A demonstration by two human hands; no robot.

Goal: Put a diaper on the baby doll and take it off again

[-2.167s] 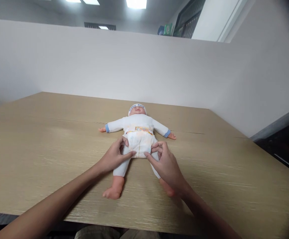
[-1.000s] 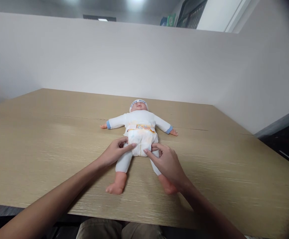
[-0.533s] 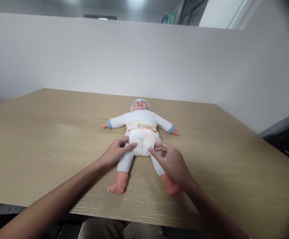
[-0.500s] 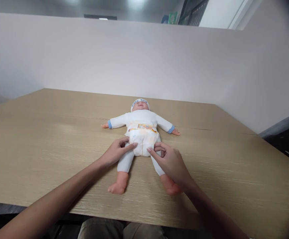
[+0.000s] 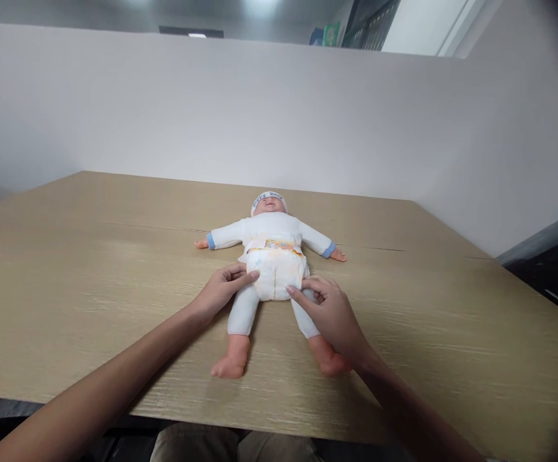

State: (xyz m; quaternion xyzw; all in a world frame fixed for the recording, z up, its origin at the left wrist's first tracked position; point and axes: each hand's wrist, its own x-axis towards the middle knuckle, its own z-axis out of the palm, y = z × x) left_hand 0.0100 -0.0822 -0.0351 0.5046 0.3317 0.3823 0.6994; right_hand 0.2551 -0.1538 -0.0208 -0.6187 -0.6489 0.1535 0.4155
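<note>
A baby doll (image 5: pixel 273 226) lies on its back, arms spread and feet towards me, in white clothes with blue cuffs and a white cap. Around its hips is a white diaper (image 5: pixel 275 273) with an orange printed band at the waist. My left hand (image 5: pixel 226 289) pinches the diaper's edge at the left leg, thumb on top and fingers partly hidden behind. At the opposite leg opening, my right hand (image 5: pixel 329 308) has its thumb and fingers closed on the diaper's other edge. The doll's right-side foot is partly covered by my right wrist.
The doll lies on a wide wooden table (image 5: pixel 91 269) with a thin seam across it. A pale partition wall (image 5: pixel 240 115) rises behind the far edge. A dark object (image 5: pixel 553 269) stands past the right edge. My knees (image 5: pixel 197 443) are below the front edge.
My left hand has shifted slightly up and left along the diaper's edge. My right hand has moved slightly right. The doll's left-side leg has shifted a little to the right.
</note>
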